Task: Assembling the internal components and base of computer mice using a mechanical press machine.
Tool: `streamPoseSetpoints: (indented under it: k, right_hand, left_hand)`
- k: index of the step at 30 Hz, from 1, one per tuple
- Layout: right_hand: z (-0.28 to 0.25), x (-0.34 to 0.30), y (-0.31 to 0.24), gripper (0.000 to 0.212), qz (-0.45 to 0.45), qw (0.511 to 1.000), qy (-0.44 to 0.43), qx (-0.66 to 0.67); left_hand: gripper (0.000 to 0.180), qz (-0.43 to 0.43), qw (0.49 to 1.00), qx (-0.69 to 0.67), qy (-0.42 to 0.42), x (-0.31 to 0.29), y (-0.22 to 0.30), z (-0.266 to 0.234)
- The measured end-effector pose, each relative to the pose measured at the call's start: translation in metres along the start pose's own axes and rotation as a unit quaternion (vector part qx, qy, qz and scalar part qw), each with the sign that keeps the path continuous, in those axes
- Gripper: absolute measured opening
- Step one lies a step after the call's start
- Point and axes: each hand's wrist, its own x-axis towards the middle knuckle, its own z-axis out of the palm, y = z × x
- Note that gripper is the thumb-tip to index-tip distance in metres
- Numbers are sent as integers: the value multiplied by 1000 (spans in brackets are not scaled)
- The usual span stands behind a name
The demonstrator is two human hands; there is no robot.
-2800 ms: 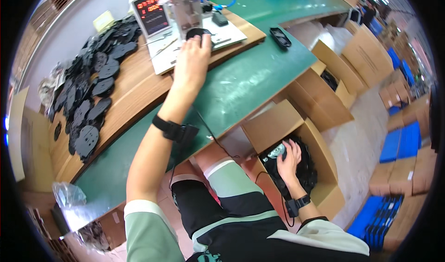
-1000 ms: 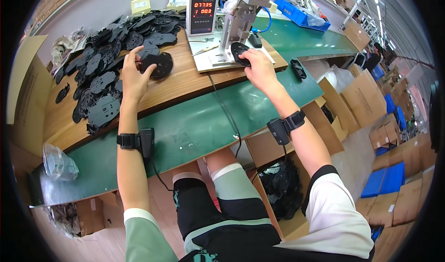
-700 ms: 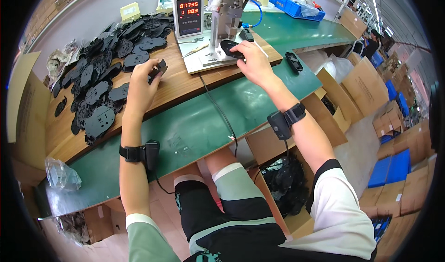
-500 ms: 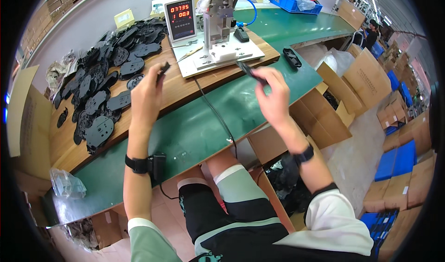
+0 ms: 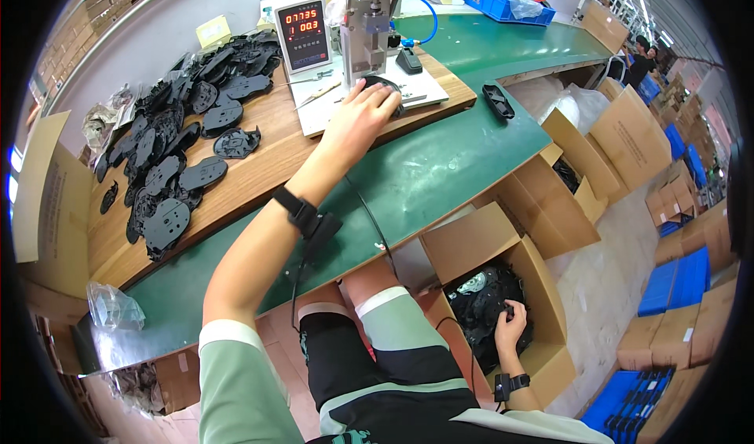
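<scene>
My left hand (image 5: 363,120) reaches to the base of a bench press (image 5: 366,36), its fingers closed over a black plastic part (image 5: 383,83) that sits under the press head. Most of that part is hidden by the hand. Low on the right, my right hand (image 5: 512,328) is inside an open cardboard box (image 5: 550,287). Its fingers are curled on a small piece of black plastic, above a heap of black parts (image 5: 479,310). To the left of the press, a pile of flat black plastic shells (image 5: 169,220) covers the wooden board (image 5: 110,244).
A display unit (image 5: 304,36) with red digits stands beside the press. One black shell (image 5: 497,102) lies on the green table (image 5: 448,165). A cable (image 5: 369,212) crosses the table front. More cardboard boxes (image 5: 542,204) stand at right; a plastic bag (image 5: 115,306) lies at left.
My left hand has moved right and forward with its black part to the press. My right hand has gone from beside the press down into the box.
</scene>
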Motion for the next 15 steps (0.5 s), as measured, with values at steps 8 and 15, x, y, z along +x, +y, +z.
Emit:
streamPoseSetpoints:
  k: [8, 15]
  right_hand:
    - [29, -3, 69, 28, 21, 998, -32, -52]
    - [48, -14, 71, 38, 63, 979, -85, -175]
  left_hand:
    - [29, -30, 997, -63, 22, 13, -10, 17]
    - [30, -36, 997, -71, -6, 13, -5, 14]
